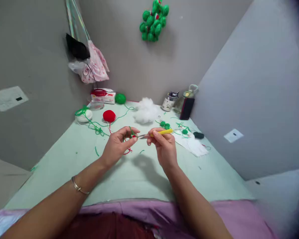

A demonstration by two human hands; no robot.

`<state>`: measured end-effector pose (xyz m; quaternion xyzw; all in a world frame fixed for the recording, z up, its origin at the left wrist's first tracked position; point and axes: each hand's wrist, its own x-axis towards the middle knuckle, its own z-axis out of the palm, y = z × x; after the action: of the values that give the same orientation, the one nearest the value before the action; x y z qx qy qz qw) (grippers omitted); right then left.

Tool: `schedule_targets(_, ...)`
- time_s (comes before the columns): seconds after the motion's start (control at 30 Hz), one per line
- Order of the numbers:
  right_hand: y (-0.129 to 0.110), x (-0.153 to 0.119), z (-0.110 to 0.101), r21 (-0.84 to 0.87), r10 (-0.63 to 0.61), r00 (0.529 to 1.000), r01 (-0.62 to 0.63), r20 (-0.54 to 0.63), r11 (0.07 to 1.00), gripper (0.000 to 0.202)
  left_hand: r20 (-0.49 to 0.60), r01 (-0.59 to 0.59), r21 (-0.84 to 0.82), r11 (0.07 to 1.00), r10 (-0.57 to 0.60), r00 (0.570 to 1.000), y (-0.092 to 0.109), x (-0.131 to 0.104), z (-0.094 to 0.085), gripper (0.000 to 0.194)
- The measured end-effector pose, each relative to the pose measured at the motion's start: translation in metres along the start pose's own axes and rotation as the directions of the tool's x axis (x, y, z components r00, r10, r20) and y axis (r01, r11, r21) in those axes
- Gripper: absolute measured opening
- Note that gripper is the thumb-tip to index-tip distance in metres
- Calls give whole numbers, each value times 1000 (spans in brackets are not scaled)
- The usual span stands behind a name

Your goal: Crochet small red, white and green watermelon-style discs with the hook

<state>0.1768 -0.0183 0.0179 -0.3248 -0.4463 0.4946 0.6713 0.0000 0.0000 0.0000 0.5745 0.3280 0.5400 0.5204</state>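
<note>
My left hand (117, 146) is closed in a pinch on a small red and green crochet piece (133, 135), mostly covered by the fingers. Red yarn ends hang below it. My right hand (164, 146) is closed around a yellow-handled crochet hook (165, 131), whose thin shaft points right. From the same fingers, the metal blades of small scissors (144, 136) reach left to the crochet piece; their handles are hidden in my hand. Both hands are above the table, close together. A red yarn ball (109, 116) lies beyond my left hand.
White stuffing (146, 111) is piled at the back, near a green yarn ball (120, 98). Tangled green yarn (99, 130) lies at left. White paper (193, 145) and small green pieces (184, 131) lie at right. A tin (167, 104) and bottle (180, 103) stand behind.
</note>
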Motion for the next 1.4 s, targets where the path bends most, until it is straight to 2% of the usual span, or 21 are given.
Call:
schedule_targets(0.13,-2,-1,-2,-33,-25,1000,24,-11,999,19,18,30,-24,999,-30,999,1,-1,0,21)
schedule_targets(0.37,5,-5,-4,-115,-104,991,113,81,987,14,1,73,-96,993,-73,997,-1,-2,2,23)
schedule_targets(0.53,7,-8,1,-90,-93,987,105,128,990,14,72,121,-187,975,-109,991,1,-3,8,24)
schedule_targets(0.67,8,-9,1,-210,-212,973,228,93,951,10,106,182,-250,951,-160,981,3,-5,13,26)
schedule_targets(0.77,9,-9,0,-287,-271,958,286,93,914,9,101,218,-290,932,-197,975,4,-6,15,30)
schedule_targets(0.97,7,-6,-3,-310,-271,950,307,156,900,11,49,241,-345,907,-239,970,4,-6,15,37)
schedule_targets(1.03,10,-6,-3,-403,-321,923,381,210,832,13,24,232,-359,904,-239,971,4,-7,17,40)
schedule_targets(1.07,12,-7,-4,-470,-370,895,445,248,762,15,10,224,-368,903,-237,972,4,-8,17,43)
schedule_targets(1.17,22,-11,-4,-619,-529,756,637,385,459,24,-6,229,-400,888,-252,968,4,-12,20,53)
schedule_targets(1.2,24,-12,-4,-631,-562,715,672,416,387,26,8,247,-411,878,-267,964,5,-13,20,55)
schedule_targets(1.23,26,-13,-5,-629,-582,689,692,431,353,28,32,271,-425,864,-285,958,5,-14,19,56)
schedule_targets(1.3,24,-13,-4,-604,-590,693,694,414,392,27,94,321,-451,833,-313,945,6,-13,18,51)
schedule_targets(1.4,16,-13,-2,-527,-531,779,621,333,581,22,143,349,-468,812,-320,937,6,-10,15,39)
